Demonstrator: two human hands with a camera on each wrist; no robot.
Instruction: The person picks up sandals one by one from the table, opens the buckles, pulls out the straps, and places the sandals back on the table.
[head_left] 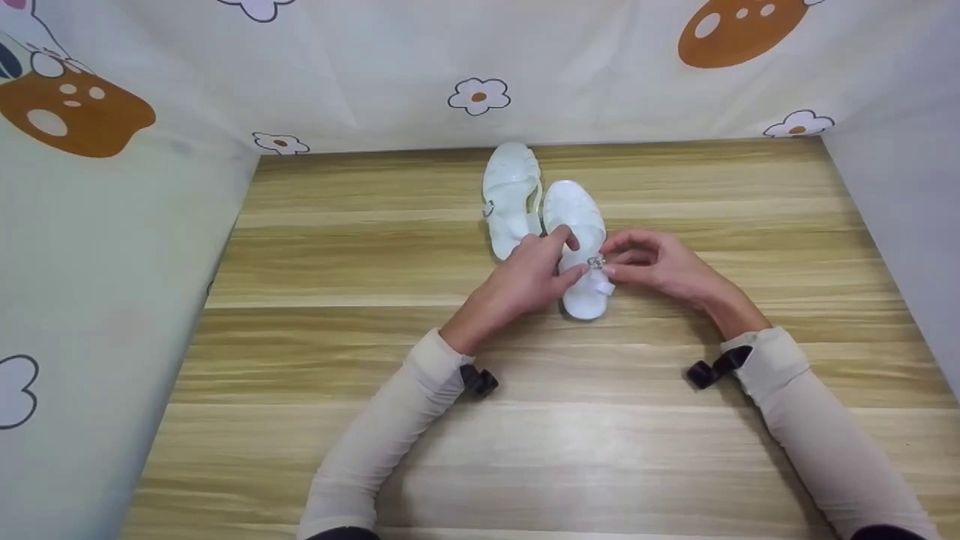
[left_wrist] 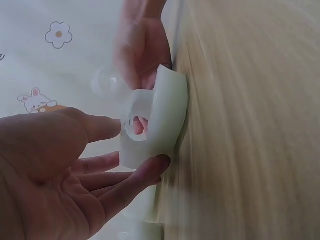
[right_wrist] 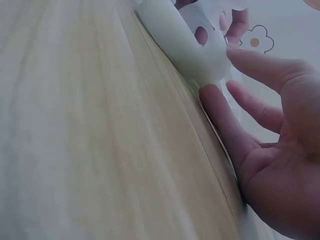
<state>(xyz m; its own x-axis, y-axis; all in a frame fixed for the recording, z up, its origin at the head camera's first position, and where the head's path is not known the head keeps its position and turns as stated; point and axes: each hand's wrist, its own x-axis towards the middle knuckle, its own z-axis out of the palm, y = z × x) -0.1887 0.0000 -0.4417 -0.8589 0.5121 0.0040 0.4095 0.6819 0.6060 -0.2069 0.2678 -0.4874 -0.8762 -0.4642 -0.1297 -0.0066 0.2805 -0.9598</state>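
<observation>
Step in hand: I judge I am working the ankle strap of the near white sandal (head_left: 576, 247), at its small metal buckle (head_left: 595, 262).
Where the sandal is: sole down on the wooden counter (head_left: 337, 360), just right of the second white sandal (head_left: 511, 199); the two touch or nearly touch along their inner edges, and I cannot tell which.
My left hand (head_left: 529, 277): it is at the sandal's left side, thumb on top and fingers curled against the heel part. In the left wrist view the thumb and a fingertip hold the heel loop (left_wrist: 150, 125) between them.
My right hand (head_left: 656, 262): fingertips are bunched at the buckle, pinching the strap end. In the right wrist view one finger (right_wrist: 225, 130) lies along the counter under the sandal's edge.
What the next move calls for: as I judge it, a steady left hold so the shoe does not slide, and fine fingertip work on the right, since the buckle is small and the strap looks soft.
Writing and brands: I can read none on either sandal. The curtain (head_left: 480, 67) behind carries only printed flowers and orange shapes, no words.
Sleeves: pale, with a dark camera clip at each wrist.
</observation>
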